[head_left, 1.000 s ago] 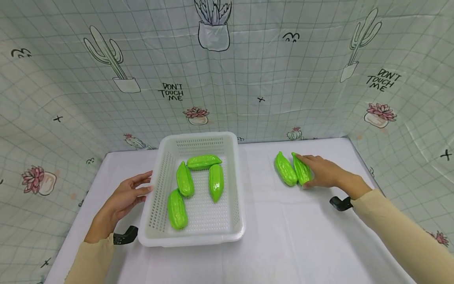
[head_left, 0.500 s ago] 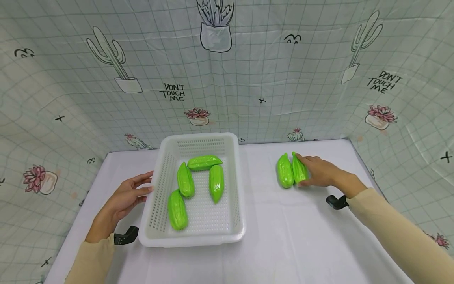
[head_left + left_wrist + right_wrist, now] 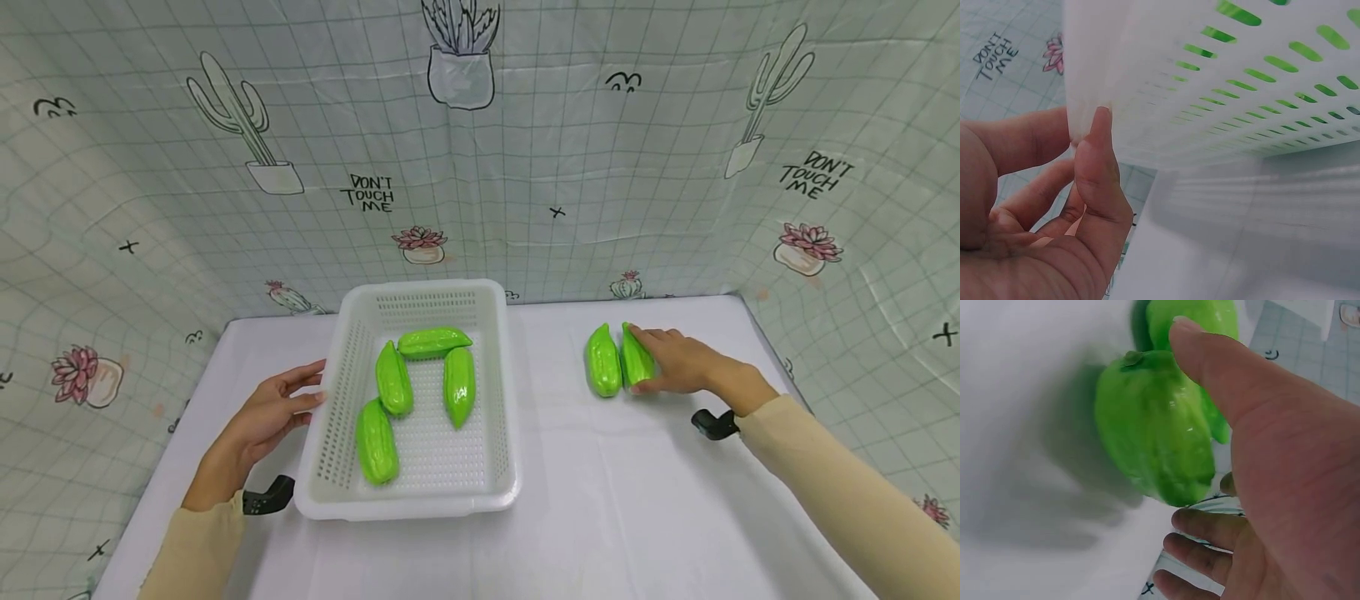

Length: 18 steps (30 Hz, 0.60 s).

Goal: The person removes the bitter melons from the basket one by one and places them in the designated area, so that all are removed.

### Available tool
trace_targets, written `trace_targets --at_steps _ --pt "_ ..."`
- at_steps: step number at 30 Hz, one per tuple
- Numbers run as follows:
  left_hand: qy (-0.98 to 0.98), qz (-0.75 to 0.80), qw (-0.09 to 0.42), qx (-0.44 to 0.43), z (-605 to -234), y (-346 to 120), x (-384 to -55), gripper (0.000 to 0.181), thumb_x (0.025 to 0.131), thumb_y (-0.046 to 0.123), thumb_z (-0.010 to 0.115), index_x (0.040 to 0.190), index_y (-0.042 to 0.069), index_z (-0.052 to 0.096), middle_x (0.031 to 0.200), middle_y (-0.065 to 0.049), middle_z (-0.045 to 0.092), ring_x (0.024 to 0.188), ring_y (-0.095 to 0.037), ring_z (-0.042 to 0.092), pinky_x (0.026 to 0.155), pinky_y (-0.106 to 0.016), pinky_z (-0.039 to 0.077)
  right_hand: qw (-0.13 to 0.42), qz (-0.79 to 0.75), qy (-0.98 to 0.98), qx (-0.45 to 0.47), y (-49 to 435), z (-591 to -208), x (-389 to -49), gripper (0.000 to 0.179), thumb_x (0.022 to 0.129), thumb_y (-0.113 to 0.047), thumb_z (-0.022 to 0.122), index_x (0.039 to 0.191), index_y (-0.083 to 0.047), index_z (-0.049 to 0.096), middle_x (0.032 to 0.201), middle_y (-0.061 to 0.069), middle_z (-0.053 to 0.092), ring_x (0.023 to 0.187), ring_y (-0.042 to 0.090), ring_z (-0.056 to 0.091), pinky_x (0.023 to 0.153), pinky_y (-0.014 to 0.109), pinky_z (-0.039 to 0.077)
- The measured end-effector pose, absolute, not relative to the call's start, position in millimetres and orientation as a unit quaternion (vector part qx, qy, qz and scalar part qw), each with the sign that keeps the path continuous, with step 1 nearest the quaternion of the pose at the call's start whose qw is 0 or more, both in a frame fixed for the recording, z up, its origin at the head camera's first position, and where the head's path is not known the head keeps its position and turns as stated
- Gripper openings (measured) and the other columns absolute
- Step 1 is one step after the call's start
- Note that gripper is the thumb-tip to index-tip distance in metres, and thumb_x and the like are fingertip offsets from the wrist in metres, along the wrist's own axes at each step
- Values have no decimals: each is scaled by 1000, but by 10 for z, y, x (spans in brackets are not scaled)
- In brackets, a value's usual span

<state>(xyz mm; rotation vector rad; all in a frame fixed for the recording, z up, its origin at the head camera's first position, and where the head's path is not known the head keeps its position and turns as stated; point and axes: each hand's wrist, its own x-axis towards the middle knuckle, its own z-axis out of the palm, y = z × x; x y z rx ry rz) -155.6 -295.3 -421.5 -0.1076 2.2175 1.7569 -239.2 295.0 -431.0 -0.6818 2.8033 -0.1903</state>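
Note:
At the left side of the white perforated basket (image 3: 405, 504), my left hand (image 3: 266, 417) pinches the rim. The left wrist view shows that hand (image 3: 1066, 206) with a finger against the basket's outer wall (image 3: 1141, 131) and another at its edge. Two green ribbed bitter gourds lie side by side on the table at the right. My right hand (image 3: 678, 362) spans the right-hand gourd (image 3: 636, 358), thumb at its near end and fingers at its far tip. In the right wrist view that gourd (image 3: 1154, 425) sits beside loosely spread fingers (image 3: 1204, 528). The other gourd (image 3: 603, 361) is just left of it.
Several more bitter gourds (image 3: 459, 387) lie inside the basket. The table (image 3: 600, 500) has a white cover. A gridded cloth (image 3: 510, 167) with cactus drawings hangs behind and along both sides. A black device (image 3: 716, 425) sits at each wrist.
The two gourds have turned more upright in the head view and shifted slightly, with my right hand beside them. My left hand stays at the basket rim.

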Motion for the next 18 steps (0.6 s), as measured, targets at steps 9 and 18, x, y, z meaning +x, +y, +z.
trace_targets --at_steps 9,18 --pt "774 614 152 -37 -4221 -2949 -1563 71 105 7 64 166 -1 27 145 -15 48 94 -6 64 76 -23 54 93 -54 964 -245 2865 -4096 -2406 99 90 -44 83 157 10 35 151 37 46 135 59 45 106 72 42" --pt "773 615 150 -36 -4224 -2954 -1559 70 105 6 63 165 -2 27 142 -12 50 94 -6 63 76 -23 54 62 -45 957 -278 2681 -3909 -2377 98 90 -43 84 158 9 36 153 37 45 137 59 45 107 71 41"
